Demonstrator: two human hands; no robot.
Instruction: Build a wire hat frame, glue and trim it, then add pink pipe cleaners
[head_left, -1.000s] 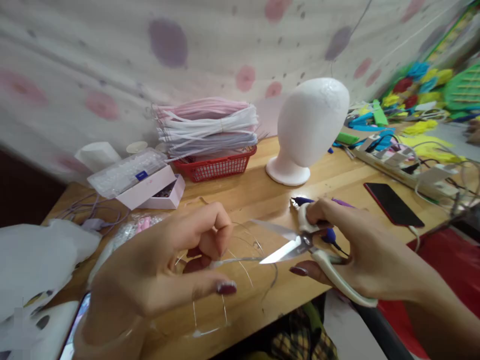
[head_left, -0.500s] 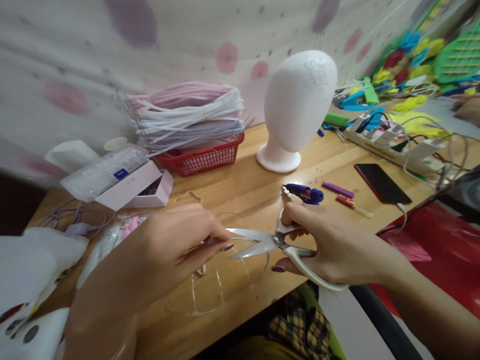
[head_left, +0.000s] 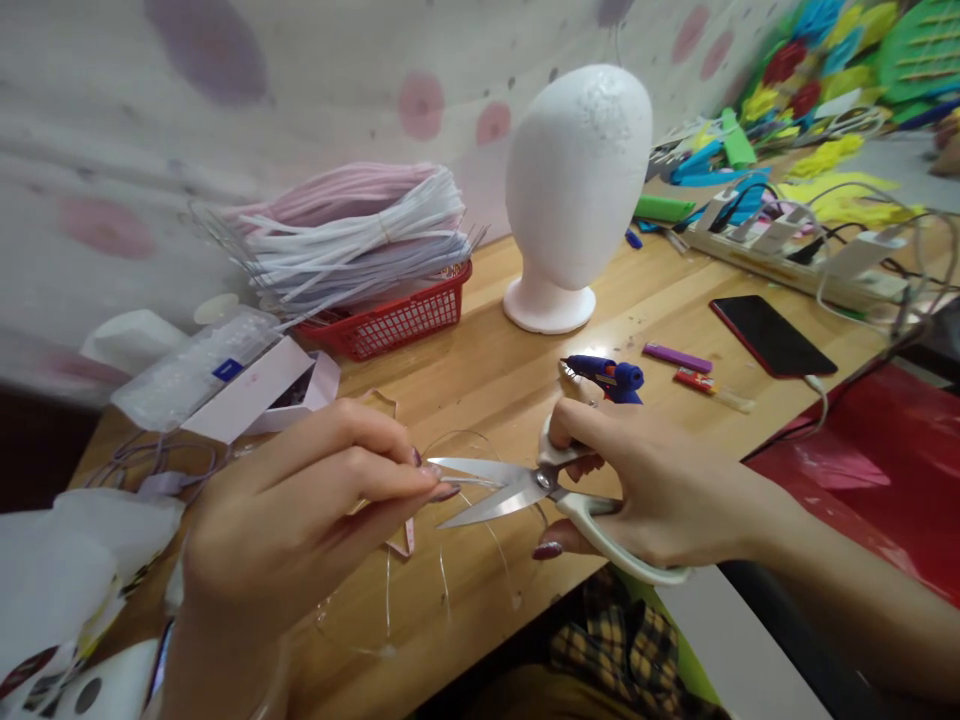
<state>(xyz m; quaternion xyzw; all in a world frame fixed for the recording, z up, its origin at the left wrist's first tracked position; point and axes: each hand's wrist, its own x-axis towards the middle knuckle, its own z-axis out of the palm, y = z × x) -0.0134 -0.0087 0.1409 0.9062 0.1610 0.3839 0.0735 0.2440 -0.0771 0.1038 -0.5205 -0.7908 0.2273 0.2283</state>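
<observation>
My left hand (head_left: 315, 515) is closed in a pinch on a thin pale strand (head_left: 474, 482), whose end reaches between the blades of the scissors. I cannot tell whether the strand is wire or plastic line. My right hand (head_left: 660, 490) grips the white handles of the scissors (head_left: 525, 484), thumb and fingers through the loops. The blades stand apart and point left, their tips close to my left fingertips. Below the hands, thin clear line (head_left: 388, 600) curves over the wooden table (head_left: 450, 385). A narrow pink strip (head_left: 406, 540) lies partly behind my left hand.
A white foam head (head_left: 577, 180) stands at the back, beside a red basket (head_left: 405, 325) of pipe cleaners (head_left: 360, 225). A blue glue gun (head_left: 604, 374), purple stick (head_left: 677, 358), lighter (head_left: 696, 380) and phone (head_left: 772, 335) lie right. An open box (head_left: 307, 395) sits left; a power strip (head_left: 787, 265) behind.
The view has shifted slightly. My left fingers have lifted and bunched closer around the strand. The scissors remain spread around it, with their tips a little nearer my left fingers.
</observation>
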